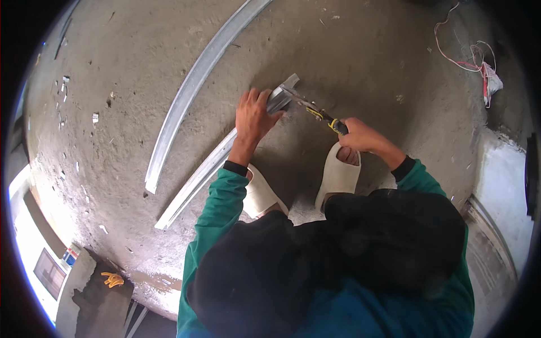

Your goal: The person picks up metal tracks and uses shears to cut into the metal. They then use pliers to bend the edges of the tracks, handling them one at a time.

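My left hand [253, 118] grips a galvanised metal channel [197, 180] near its upper end, fingers wrapped over it. The channel runs from below my hand toward the lower left. My right hand [355, 135] holds metal snips [316, 114] by their black and yellow handles; their jaws sit on the channel just right of my left fingers, near its tip. My two feet in cream slippers [338, 174] are on the floor beneath my hands.
A second metal channel [185, 101] lies on the concrete floor [383, 50] to the left. Tangled cord and a red tool [486, 84] lie upper right, beside a white surface [501, 186]. An orange object [111, 279] sits lower left near a step [81, 281]; small scraps dot the left floor.
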{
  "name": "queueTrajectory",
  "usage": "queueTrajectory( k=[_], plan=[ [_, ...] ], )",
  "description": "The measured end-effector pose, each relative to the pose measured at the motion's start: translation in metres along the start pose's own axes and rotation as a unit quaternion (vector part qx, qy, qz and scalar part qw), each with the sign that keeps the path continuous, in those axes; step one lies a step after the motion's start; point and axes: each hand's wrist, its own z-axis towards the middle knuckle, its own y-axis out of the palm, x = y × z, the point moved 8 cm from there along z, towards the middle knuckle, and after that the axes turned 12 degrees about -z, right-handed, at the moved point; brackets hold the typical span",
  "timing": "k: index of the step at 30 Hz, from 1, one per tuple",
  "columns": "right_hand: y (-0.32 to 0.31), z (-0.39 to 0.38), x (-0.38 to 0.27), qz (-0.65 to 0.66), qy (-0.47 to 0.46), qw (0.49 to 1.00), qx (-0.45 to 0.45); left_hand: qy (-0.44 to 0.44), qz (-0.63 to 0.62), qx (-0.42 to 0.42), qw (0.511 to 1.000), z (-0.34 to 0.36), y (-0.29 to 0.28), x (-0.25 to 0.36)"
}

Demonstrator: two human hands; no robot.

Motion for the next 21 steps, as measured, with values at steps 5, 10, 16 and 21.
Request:
queueTrajectory(
  k=[5,10,16,21],
  plan=[
    [-0.018,-0.012,-0.03,-0.168,-0.01,0.98,0.102,0.012,0.013,0.01,1.0,-0.005,0.001,-0.001],
    [0.023,-0.031,-0.005,0.248,0.006,0.949,-0.193,0.002,0.008,0.044,0.999,-0.001,-0.012,-0.009],
    [0.022,-0.035,0.026,0.157,-0.046,0.983,-0.086,-0.09,0.013,-0.007,0.996,0.002,-0.008,-0.018],
    [0.007,-0.04,0.021,-0.026,-0.024,0.999,0.041,-0.018,0.065,0.084,0.994,-0.009,-0.024,0.005]
  ],
)
